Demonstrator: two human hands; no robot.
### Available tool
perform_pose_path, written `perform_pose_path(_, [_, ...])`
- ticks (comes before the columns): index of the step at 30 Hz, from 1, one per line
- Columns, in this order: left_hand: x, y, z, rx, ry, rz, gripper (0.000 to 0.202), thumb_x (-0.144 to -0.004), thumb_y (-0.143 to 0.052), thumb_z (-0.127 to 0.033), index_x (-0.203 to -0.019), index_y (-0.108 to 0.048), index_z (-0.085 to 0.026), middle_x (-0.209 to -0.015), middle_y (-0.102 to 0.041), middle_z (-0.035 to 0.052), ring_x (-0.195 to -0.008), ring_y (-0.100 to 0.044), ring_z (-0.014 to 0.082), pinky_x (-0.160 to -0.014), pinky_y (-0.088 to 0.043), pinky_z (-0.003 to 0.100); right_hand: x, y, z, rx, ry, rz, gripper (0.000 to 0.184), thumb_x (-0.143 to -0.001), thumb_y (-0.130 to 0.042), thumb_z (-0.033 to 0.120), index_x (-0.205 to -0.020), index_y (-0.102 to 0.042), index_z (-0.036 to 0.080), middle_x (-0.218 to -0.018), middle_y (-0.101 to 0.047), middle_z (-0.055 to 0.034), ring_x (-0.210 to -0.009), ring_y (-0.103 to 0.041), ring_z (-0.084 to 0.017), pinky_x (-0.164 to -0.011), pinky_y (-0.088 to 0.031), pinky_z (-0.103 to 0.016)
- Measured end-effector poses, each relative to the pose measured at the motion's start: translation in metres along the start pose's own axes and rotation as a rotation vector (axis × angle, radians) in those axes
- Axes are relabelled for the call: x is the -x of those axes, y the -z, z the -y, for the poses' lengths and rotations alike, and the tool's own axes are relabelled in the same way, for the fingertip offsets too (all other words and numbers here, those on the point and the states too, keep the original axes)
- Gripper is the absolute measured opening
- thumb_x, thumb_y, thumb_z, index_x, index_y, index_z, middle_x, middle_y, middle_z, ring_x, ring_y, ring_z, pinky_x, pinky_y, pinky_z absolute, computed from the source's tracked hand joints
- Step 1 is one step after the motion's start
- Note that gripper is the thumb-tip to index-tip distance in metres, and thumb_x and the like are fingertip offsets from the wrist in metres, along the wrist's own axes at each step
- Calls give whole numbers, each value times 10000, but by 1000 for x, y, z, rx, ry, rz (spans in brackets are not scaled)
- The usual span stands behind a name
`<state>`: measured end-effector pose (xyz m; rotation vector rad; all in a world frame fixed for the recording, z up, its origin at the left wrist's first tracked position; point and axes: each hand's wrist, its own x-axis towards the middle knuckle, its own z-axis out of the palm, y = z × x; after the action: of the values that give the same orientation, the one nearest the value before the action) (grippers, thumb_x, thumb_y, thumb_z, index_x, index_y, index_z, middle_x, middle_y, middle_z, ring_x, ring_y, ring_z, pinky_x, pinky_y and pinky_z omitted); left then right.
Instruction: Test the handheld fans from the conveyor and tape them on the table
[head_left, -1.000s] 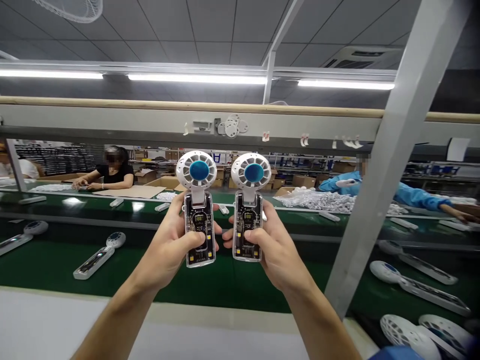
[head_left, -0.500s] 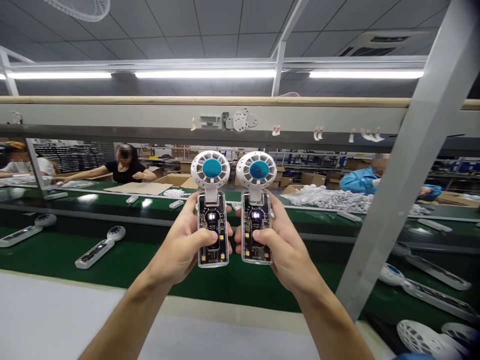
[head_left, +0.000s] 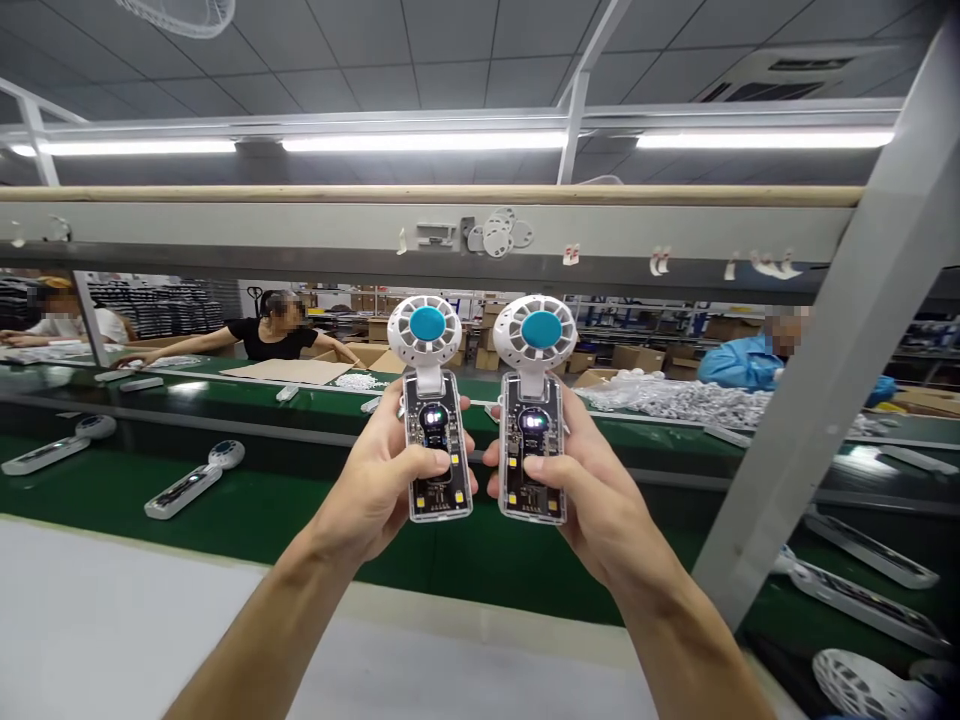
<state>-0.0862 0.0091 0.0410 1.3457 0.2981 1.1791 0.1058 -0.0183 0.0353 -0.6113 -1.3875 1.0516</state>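
Two handheld fans are held upright side by side before me, a small gap between them. My left hand [head_left: 379, 465] is closed round the left handheld fan [head_left: 439, 495], its thumb on the front of the clear handle. Round the right handheld fan [head_left: 531, 500] my right hand [head_left: 592, 470] is wrapped in the same way, thumb pressed to the front. Both fans have a white round head with a blue disc and a see-through body showing a dark circuit board. Small displays are lit on both. The fingers behind the handles are partly hidden.
A green conveyor belt [head_left: 300, 470] carries more fans, such as one fan [head_left: 195, 480] on the left. A slanted grey post [head_left: 817, 400] stands at right. Co-workers sit across the line beside a heap of bagged white parts [head_left: 667, 400]. A white worktop [head_left: 150, 620] lies nearest me.
Both fans and hands have shifted slightly right and up in view, and the fans are a little farther apart. The displays look different. A co-worker across the line has moved an arm.
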Motion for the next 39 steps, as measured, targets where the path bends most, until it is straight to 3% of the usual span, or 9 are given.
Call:
perform_pose_path(15, [2,-4,2,71,-42,-50,528,-758,-668,-109,-1240,-480,-211,-921,-655,23,-674,-697,180,-591,-566,282,0,2,2,53,-28,-3,799,-842,-617,230,-1539,-233,301,-871,-721,-15,-690,-689,-201,-641,-583,-337])
perform_pose_path(30, [1,-4,4,86,-28,-54,535,-769,-673,-120,-1265,-491,-203,-940,-668,25,-693,-706,187,-640,-593,318,0,3,7,88,-8,-87,787,-811,-625,221,-1520,-292,303,-860,-714,-3,-647,-682,-189,-598,-581,-318])
perform_pose_path(39, [1,-3,4,79,-11,-36,578,-704,-729,-195,-1234,-500,-198,-957,-656,47,-723,-699,207,-646,-574,325,1,2,6,111,2,-166,794,-829,-634,229,-1531,-275,333,-938,-701,-4,-692,-686,-190,-631,-598,-325])
